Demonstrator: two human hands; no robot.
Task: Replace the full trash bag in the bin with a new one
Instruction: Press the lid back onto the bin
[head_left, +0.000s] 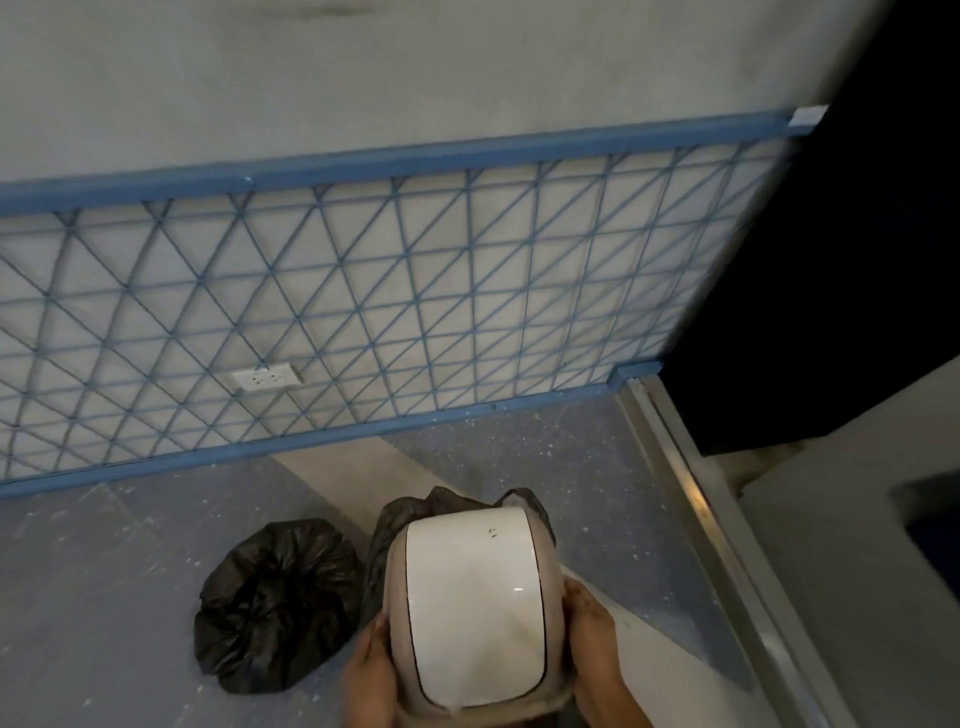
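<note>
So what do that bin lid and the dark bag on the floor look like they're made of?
The lid looks like hard glossy plastic: white, smooth, with a small bright glint, set in a duller beige rim. The bag on the floor looks like thin black plastic film: it is crinkled, gathered into folds at the top, and faintly shiny on the creases. Neither can be confirmed by sight alone.

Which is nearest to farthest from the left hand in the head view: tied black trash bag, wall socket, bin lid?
From the left hand:
1. Bin lid: white, touching the hand, held between both hands.
2. Tied black trash bag: on the floor, just left of the bin.
3. Wall socket: on the far wall, behind the blue lattice.
</note>
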